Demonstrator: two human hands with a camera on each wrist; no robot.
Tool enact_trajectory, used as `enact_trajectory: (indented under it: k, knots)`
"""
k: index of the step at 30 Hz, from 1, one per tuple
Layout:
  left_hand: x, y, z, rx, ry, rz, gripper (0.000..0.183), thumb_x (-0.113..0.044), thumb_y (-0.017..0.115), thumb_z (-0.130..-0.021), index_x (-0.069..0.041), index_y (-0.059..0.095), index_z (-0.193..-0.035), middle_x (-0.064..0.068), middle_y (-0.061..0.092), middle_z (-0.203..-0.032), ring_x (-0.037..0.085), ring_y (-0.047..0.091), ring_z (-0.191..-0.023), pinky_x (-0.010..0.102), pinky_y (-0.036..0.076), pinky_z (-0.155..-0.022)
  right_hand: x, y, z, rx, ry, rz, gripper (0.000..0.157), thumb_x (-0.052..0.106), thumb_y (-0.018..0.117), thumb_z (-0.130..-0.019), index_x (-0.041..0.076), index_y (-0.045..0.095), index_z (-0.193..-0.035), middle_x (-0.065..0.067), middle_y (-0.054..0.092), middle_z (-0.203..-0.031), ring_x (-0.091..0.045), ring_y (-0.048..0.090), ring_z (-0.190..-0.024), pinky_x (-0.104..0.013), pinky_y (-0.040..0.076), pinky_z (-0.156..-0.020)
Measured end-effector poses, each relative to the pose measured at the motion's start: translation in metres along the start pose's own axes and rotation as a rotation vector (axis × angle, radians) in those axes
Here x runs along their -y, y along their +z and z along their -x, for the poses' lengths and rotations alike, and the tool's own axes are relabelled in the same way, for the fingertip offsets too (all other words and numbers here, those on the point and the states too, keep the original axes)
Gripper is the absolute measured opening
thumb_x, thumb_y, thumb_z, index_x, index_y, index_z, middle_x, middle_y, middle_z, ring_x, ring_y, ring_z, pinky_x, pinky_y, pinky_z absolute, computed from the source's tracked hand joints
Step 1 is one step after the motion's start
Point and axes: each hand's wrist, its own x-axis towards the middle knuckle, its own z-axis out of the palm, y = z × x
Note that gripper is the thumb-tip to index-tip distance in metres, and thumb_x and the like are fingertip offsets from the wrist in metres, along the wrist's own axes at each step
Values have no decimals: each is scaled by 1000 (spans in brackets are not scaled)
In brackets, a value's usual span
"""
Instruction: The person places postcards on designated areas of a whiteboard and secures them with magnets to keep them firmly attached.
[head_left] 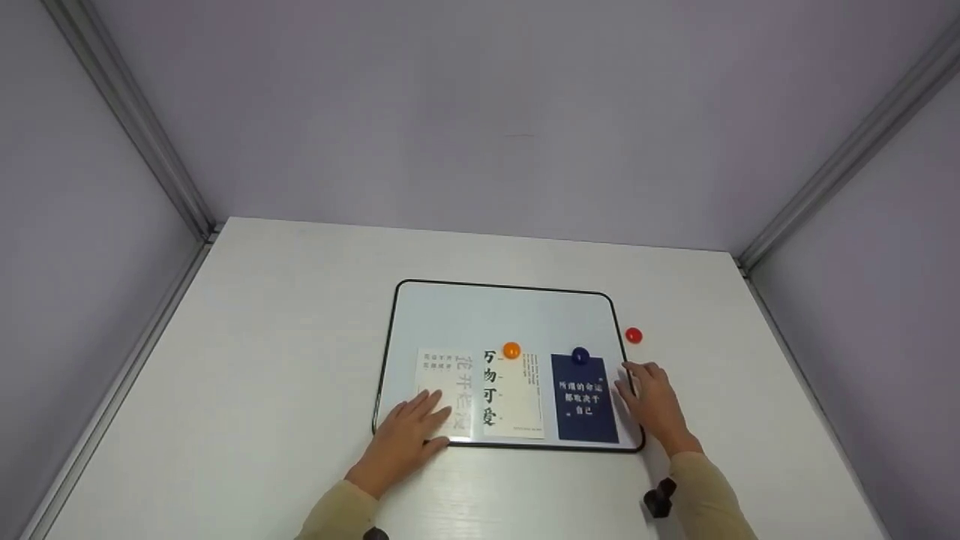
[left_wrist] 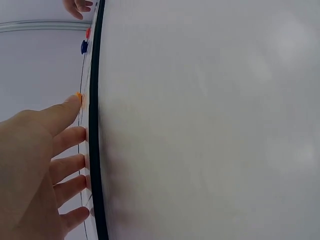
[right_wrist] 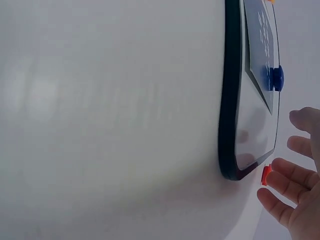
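A black-framed whiteboard point(head_left: 495, 311) lies on the table with three printed cards along its near half. My left hand point(head_left: 405, 439) has its fingers spread over the lower part of the left white card point(head_left: 442, 371), fingertips at the board surface in the left wrist view. An orange magnet point(head_left: 511, 350) sits at the top of the cream card point(head_left: 517, 401), and a dark blue magnet point(head_left: 580, 355) at the top of the navy card point(head_left: 586, 420). By the board's right edge hovers my right hand point(head_left: 658, 405), fingers loosely bent and holding nothing.
A red magnet point(head_left: 634, 335) lies on the white table point(head_left: 300, 337), just outside the board's right edge. Pale walls point(head_left: 480, 135) with metal frame posts point(head_left: 142, 120) enclose the table at the back and both sides.
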Motion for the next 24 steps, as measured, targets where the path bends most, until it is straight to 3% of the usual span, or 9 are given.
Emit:
enact_trajectory:
  k: [9,24]
  knots:
    - [0,-1,1,-27,12,-9,46,-37,57,-94,-12,57,-133,12,49,-147,32,45,-138,50,41,-110,-4,3,-9,-48,3,-20,35,16,65,-90,-2,61,-120,-21,58,-101,-35,57,-96,-50,50,-82]
    - [-1,-2,0,-1,-8,33,48,-38,58,-93,-12,57,-134,12,47,-149,33,43,-140,51,38,-111,-5,-4,-28,37,143,-70,41,19,56,-95,-4,54,-129,-25,58,-107,-34,56,-95,-49,50,-83]
